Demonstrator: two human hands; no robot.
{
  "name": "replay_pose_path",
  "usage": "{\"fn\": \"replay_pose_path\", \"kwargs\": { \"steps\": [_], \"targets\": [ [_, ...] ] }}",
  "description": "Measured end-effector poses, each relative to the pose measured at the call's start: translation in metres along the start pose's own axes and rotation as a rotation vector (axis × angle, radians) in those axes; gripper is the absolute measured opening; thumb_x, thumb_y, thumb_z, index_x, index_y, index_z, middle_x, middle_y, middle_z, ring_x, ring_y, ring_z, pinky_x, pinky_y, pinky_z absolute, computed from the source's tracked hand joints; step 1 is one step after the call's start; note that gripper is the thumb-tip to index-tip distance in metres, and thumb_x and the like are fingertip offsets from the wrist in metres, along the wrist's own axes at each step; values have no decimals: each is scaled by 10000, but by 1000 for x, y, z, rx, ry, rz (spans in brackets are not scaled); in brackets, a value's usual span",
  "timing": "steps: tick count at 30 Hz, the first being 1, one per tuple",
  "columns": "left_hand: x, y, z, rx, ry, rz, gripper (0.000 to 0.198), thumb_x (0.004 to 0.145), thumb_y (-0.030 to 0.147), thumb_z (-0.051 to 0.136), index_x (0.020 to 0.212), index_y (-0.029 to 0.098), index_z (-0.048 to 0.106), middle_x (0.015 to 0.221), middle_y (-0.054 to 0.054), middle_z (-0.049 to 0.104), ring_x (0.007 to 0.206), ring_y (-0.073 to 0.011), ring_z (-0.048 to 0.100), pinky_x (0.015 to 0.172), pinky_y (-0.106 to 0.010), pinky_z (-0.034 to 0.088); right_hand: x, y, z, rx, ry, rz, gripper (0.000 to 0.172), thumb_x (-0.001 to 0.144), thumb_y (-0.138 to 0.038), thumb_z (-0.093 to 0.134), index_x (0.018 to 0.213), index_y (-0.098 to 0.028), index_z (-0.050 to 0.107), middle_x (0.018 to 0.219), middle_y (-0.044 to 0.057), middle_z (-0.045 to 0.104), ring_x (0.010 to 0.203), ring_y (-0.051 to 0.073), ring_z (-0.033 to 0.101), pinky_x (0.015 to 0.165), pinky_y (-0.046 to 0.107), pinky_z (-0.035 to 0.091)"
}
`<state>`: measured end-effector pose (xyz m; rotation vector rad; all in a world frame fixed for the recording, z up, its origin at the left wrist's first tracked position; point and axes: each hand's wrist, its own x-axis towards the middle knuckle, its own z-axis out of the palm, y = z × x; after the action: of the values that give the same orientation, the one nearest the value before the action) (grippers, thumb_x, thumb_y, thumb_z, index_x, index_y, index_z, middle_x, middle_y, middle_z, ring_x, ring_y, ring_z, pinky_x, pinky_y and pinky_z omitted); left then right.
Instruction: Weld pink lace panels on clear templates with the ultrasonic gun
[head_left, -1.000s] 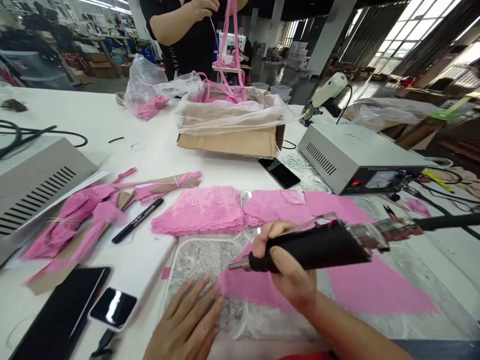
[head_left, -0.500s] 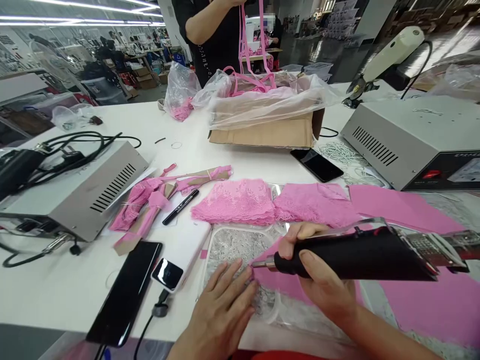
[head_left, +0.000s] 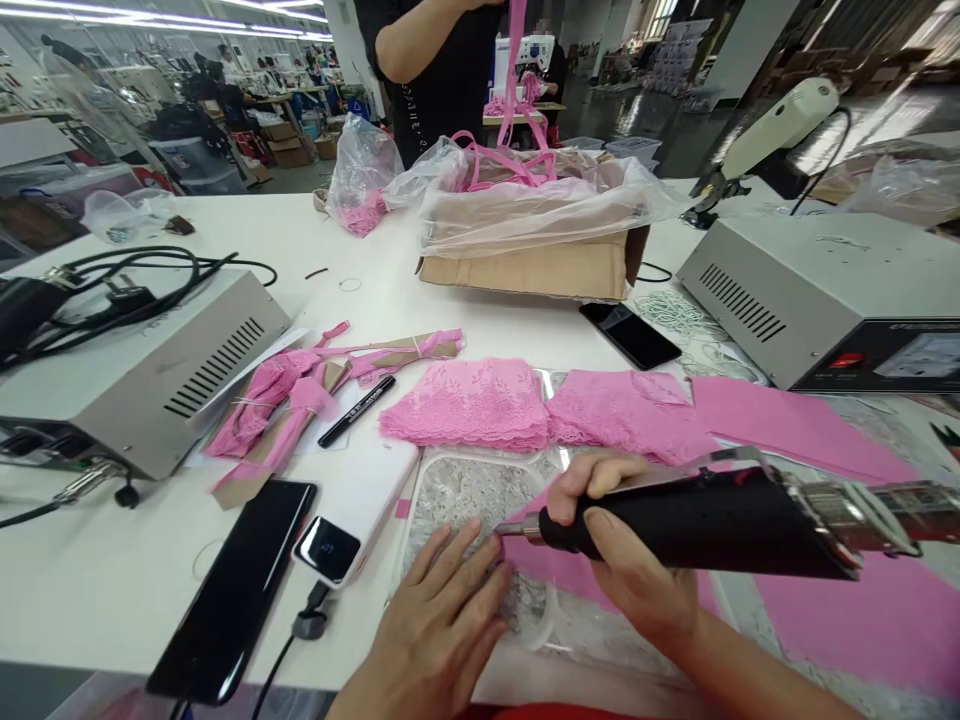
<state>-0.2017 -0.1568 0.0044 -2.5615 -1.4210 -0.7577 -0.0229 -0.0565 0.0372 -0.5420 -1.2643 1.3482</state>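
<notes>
Head view. Right hand (head_left: 637, 580): fingers wrapped closely around a black handheld tool (head_left: 697, 520); far side of the grip hidden, rear of the tool running toward the right edge. Left hand (head_left: 442, 610): palm down, fingers nearly straight, slightly parted, gripping nothing visible; fingertips just beside the tool's metal tip (head_left: 521, 528). Pink fabric piece (head_left: 555, 568): flat on a mottled grey mat (head_left: 457, 490), below the tool, partly covered by it and the right hand; contact between tip and cloth hard to tell.

Pink lace stack (head_left: 472, 400): beyond the hands. Desk (head_left: 75, 590): white, bearing a marker (head_left: 356, 410), a black phone (head_left: 232, 590), a white power bank (head_left: 367, 490) with digits hard to read, and a film-lined carton (head_left: 525, 275). Left grey unit (head_left: 150, 370): cut by the frame. Right grey unit (head_left: 817, 270): likewise cut, lettering blurred. Co-worker (head_left: 439, 90): black top, head out of frame; pink straps (head_left: 512, 70) hang above the carton.

Room: strip lights (head_left: 150, 15), a sewing machine (head_left: 534, 55), stacked boxes (head_left: 679, 55), the background indistinct.
</notes>
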Motion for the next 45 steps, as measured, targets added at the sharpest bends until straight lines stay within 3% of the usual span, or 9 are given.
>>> {"fn": "replay_pose_path", "kwargs": {
  "steps": [4, 7, 14, 17, 29, 36, 45],
  "targets": [
    [-1, -4, 4, 23, 16, 30, 320, 938, 114, 505, 1232, 133, 631, 1275, -85, 665, 1388, -227, 437, 1199, -390, 293, 3, 1, 2, -10, 3, -20, 85, 890, -213, 597, 937, -269, 554, 858, -18, 569, 684, 119, 580, 655, 298, 512],
    [-2, -9, 6, 12, 25, 59, 328, 931, 85, 506, 1232, 130, 627, 1283, -92, 659, 1399, -234, 423, 1199, -392, 286, 12, -8, -8, 71, 82, -24, 89, 865, -224, 615, 932, -269, 577, 867, -16, 574, 665, 117, 584, 622, 293, 516],
    [9, -6, 3, -28, 14, 38, 346, 949, 82, 481, 1269, 141, 596, 1348, -100, 616, 1416, -253, 397, 1173, -427, 333, 27, -40, -69, -52, 437, -128, 60, 739, -190, 617, 783, -228, 602, 793, -15, 558, 586, 113, 572, 576, 297, 505],
    [19, -4, 6, -37, 1, 27, 348, 955, 87, 478, 1282, 141, 586, 1348, -99, 616, 1429, -261, 371, 1177, -447, 324, 25, -41, -83, -65, 508, -138, 65, 714, -191, 618, 768, -224, 602, 783, -16, 558, 575, 109, 559, 577, 299, 493],
    [22, -4, 12, -52, -41, 44, 338, 940, 64, 491, 1252, 117, 608, 1324, -109, 630, 1439, -260, 351, 1213, -441, 236, 23, -27, -77, -29, 452, -94, 77, 740, -220, 635, 812, -232, 609, 805, -12, 560, 592, 117, 575, 586, 311, 505],
    [22, -4, 12, -36, -28, 43, 338, 937, 77, 503, 1256, 117, 608, 1316, -119, 635, 1423, -270, 382, 1200, -450, 268, 23, -27, -75, -72, 433, -92, 81, 740, -251, 651, 797, -237, 596, 790, -13, 554, 584, 122, 577, 581, 319, 520],
    [21, -6, 14, -29, -21, 70, 348, 942, 79, 494, 1268, 123, 609, 1349, -89, 616, 1450, -262, 330, 1218, -434, 217, 24, -28, -76, -61, 371, -116, 55, 765, -238, 640, 804, -237, 602, 779, -20, 568, 603, 121, 585, 588, 303, 504]
  ]
}}
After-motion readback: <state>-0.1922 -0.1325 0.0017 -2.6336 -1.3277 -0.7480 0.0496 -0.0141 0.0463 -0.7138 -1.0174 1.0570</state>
